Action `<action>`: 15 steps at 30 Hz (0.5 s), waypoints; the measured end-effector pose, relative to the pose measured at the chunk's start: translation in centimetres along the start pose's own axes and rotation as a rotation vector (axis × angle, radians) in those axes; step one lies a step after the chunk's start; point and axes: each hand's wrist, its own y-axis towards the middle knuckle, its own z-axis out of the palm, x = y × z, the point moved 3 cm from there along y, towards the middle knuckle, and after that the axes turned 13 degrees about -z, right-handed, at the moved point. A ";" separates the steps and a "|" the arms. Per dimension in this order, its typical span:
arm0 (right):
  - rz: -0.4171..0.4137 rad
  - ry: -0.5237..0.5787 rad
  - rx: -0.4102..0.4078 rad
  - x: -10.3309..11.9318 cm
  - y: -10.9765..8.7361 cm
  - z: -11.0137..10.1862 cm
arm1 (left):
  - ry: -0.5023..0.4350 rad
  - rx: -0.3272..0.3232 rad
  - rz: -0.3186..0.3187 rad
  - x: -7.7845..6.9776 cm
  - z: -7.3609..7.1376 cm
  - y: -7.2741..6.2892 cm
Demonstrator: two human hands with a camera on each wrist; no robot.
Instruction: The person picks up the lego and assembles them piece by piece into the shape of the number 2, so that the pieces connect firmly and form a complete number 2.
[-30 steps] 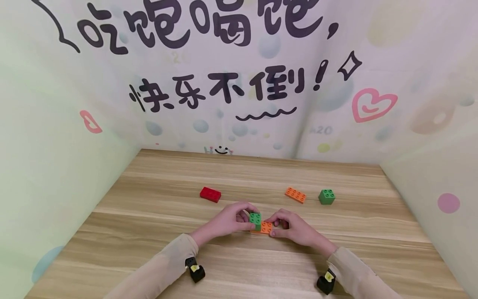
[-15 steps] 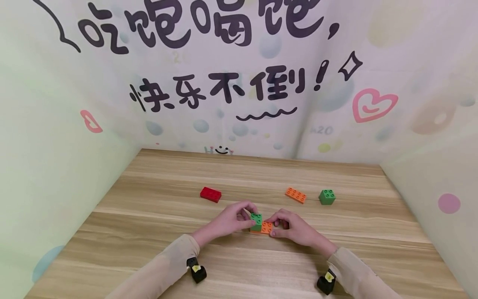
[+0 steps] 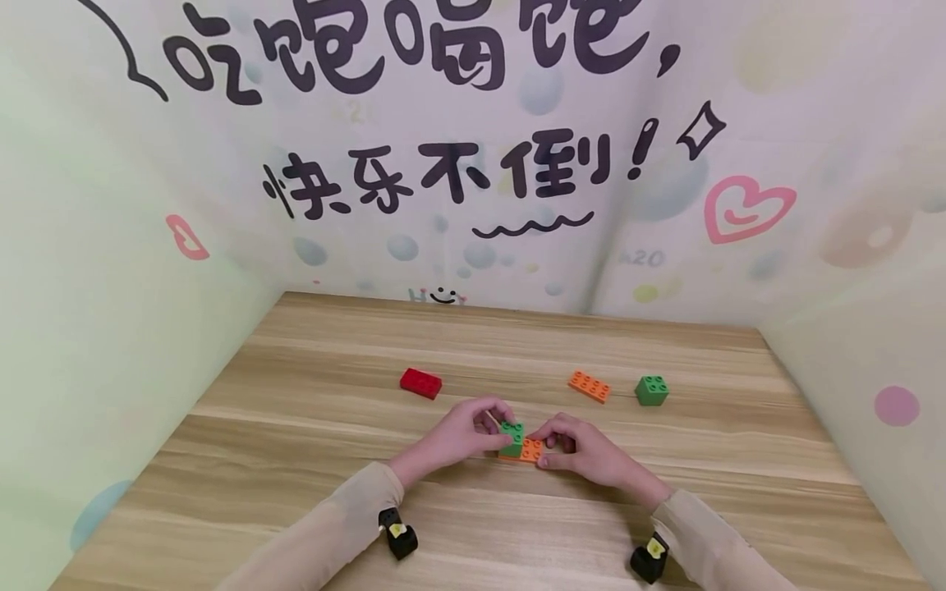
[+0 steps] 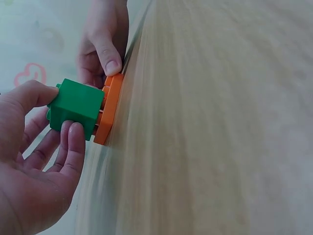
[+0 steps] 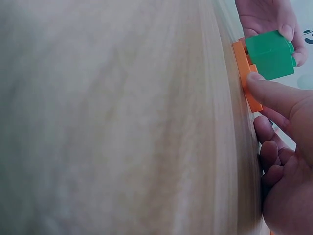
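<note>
In the head view my left hand [image 3: 458, 433] holds a green building block [image 3: 512, 440] with studs on top. Its thumb and fingers pinch the block from opposite sides. The block stands over the left half of a flat orange building plate [image 3: 531, 450], whose right-hand studs show bare. Seen from the left wrist, the green block [image 4: 76, 104] sits slightly tilted against the plate's studs [image 4: 110, 110], with a narrow gap along part of the joint. My right hand [image 3: 584, 453] pinches the plate's right end, its thumb [image 5: 274, 93] along the edge. The plate lies close over the tabletop.
Farther back on the wooden table [image 3: 369, 345] lies a red brick [image 3: 421, 383], to the left. At the back right are another orange plate [image 3: 590, 386] and a second green block [image 3: 652, 391]. A printed cloth wall [image 3: 443, 254] borders the table's far edge.
The green block has turned slightly in the left fingers, and the left thumb covers less of its front. Both hands stay at the plate. The head view has shifted a little.
</note>
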 end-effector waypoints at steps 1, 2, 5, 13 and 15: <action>0.002 0.000 0.001 0.0 0.0 0.0 | -0.006 -0.002 -0.006 0.0 0.1 0.0; 0.003 -0.002 0.002 0.0 0.0 0.0 | -0.009 -0.006 -0.011 0.0 0.1 0.1; 0.003 -0.003 0.005 -0.1 -0.1 0.0 | -0.018 -0.017 -0.021 0.0 0.3 0.2; -0.010 -0.010 -0.003 -0.2 -0.1 -0.1 | -0.008 -0.036 -0.015 -0.1 0.4 0.3; -0.007 -0.007 -0.001 -0.1 0.0 -0.1 | -0.007 -0.037 -0.019 0.0 0.4 0.3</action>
